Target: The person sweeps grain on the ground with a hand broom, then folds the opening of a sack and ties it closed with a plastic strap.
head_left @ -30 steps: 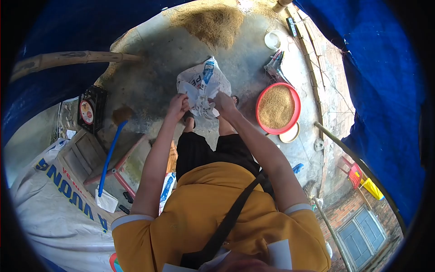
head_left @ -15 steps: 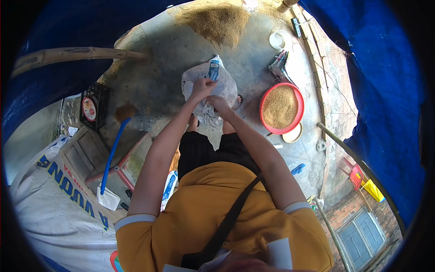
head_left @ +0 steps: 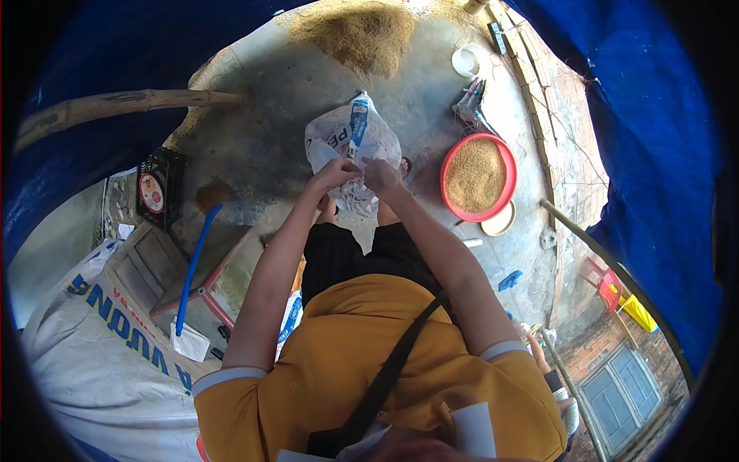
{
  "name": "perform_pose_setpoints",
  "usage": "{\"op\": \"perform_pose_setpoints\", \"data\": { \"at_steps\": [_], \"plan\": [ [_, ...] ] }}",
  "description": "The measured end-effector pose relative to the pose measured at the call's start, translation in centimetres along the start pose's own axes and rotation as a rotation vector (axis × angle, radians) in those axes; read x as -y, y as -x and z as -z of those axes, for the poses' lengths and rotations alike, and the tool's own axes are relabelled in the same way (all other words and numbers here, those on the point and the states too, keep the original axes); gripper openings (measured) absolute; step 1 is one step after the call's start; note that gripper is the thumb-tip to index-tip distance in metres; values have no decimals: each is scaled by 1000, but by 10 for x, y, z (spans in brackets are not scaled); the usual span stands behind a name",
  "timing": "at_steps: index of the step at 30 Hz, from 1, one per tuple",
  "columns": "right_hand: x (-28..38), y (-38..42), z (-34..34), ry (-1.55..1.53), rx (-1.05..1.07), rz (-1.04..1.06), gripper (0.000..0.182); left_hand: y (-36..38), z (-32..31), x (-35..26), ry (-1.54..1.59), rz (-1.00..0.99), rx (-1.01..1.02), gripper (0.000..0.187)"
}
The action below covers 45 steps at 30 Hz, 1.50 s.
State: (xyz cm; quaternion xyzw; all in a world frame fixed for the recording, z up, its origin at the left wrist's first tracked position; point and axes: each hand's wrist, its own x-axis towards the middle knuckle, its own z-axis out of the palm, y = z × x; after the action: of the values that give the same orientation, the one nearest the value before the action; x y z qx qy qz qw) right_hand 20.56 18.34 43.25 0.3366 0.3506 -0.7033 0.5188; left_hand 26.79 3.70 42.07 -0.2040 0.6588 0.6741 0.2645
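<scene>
A white sack (head_left: 319,142) with a blue printed strip and dark letters stands on the floor just in front of my feet. Its neck is bunched up into crumpled folds on the side nearest me. My left hand (head_left: 334,175) is closed on the bunched neck, fingers pinched together. Close beside it, my right hand (head_left: 382,178) is also closed on the folds, back of the hand toward me. Whether a thin tie lies between the fingers is too small to make out.
A red basin (head_left: 511,185) of grain stands at right, near a white bucket (head_left: 467,60). Loose grain (head_left: 366,38) is heaped ahead. A blue-handled broom (head_left: 197,266) and black crate (head_left: 171,189) are at left. Part of a person (head_left: 568,412) shows lower right.
My left hand has come down from the blue strip to the sack's neck, uncovering the printed letters. My right hand has shifted slightly up and right. A person has come into view at lower right.
</scene>
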Motion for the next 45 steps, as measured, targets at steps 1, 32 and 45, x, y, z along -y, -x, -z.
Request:
{"op": "perform_pose_setpoints", "data": {
  "at_steps": [1,32,45],
  "plan": [
    [2,2,4,0,-2,-1,25,3,1,-3,-7,57,32,26],
    [-2,24,14,187,-73,57,25,6,0,0,858,217,-9,26],
    [-1,23,9,202,60,46,25,-12,9,-23,312,466,105,19]
  ]
}}
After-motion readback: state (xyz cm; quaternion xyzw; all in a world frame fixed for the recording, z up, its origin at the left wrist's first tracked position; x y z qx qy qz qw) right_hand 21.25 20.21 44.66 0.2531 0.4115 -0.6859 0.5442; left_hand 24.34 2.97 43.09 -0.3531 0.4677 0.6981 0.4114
